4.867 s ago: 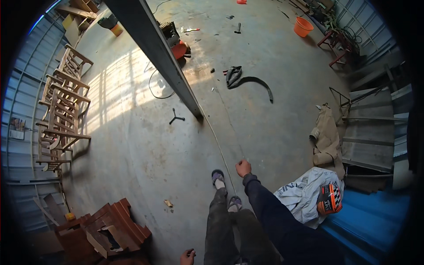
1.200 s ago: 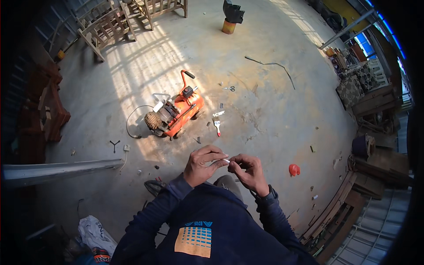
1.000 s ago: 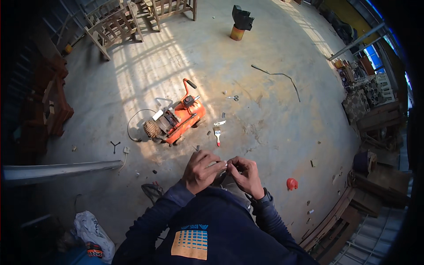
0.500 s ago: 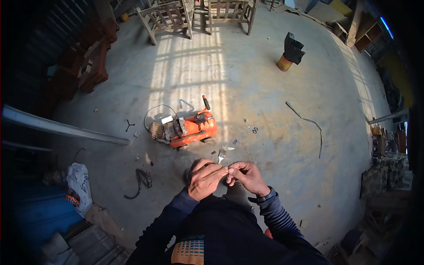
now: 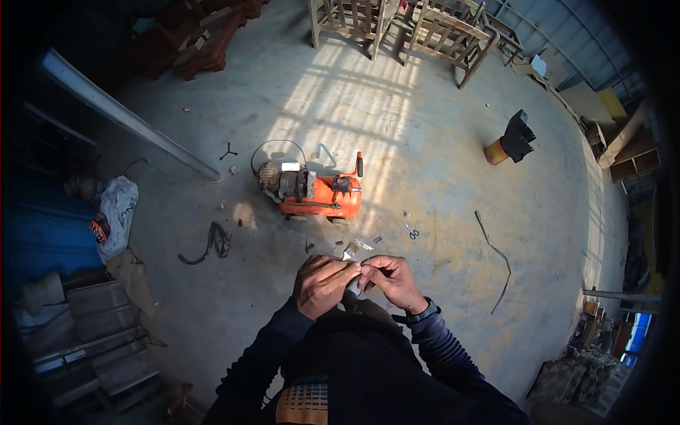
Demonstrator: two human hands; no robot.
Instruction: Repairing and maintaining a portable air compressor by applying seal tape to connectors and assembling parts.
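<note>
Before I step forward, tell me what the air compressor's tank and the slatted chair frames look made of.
Air compressor's tank: probably painted steel, smooth and orange, judging by its rounded shell. Slatted chair frames: seemingly unpainted wood, dull brown, judging by their flat slats.

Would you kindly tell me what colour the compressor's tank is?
The tank is orange, seen best in the current head view.
</note>
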